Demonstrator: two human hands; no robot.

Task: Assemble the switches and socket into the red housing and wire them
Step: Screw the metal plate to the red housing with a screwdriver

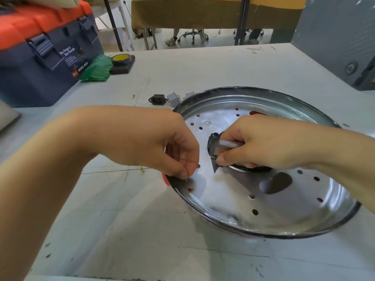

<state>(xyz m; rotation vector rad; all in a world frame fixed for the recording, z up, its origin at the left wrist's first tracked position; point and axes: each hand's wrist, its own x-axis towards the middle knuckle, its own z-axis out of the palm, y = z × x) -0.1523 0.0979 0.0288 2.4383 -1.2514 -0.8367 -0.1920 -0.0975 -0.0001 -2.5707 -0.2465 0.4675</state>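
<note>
Left hand (pixel 162 142): reaches in from the lower left with the wrist bent; its fingers (pixel 183 173) are curled down and pinch the near-left rim of the housing.
Right hand (pixel 263 142): comes in from the right, over the middle of the pan; thumb and curled fingers grip a dark switch part (pixel 214 148) with a grey metal tab, held at the central opening.
Housing (pixel 263 199): a round, shallow metal pan with a dark rim, red showing through its holes and at its left edge; it lies flat on the counter with the open side up, right of centre.
Switch part axis: its long side runs roughly up and down in the view, the pointed end toward the near side.
Loose parts: a black socket (pixel 158 99) and 2 grey switches (pixel 173 98) lie on the counter just beyond the pan's far-left rim.
Counter (pixel 121 220): pale grey, scuffed, with thin wires near the left hand.
Far left: a blue toolbox (pixel 40 63) with an orange lid, a green bag (pixel 97 68) and a roll of tape (pixel 121 58) beside it.
Room: another table with a mustard cloth, chair wheels and feet beneath it; a grey cabinet at the right.
</note>
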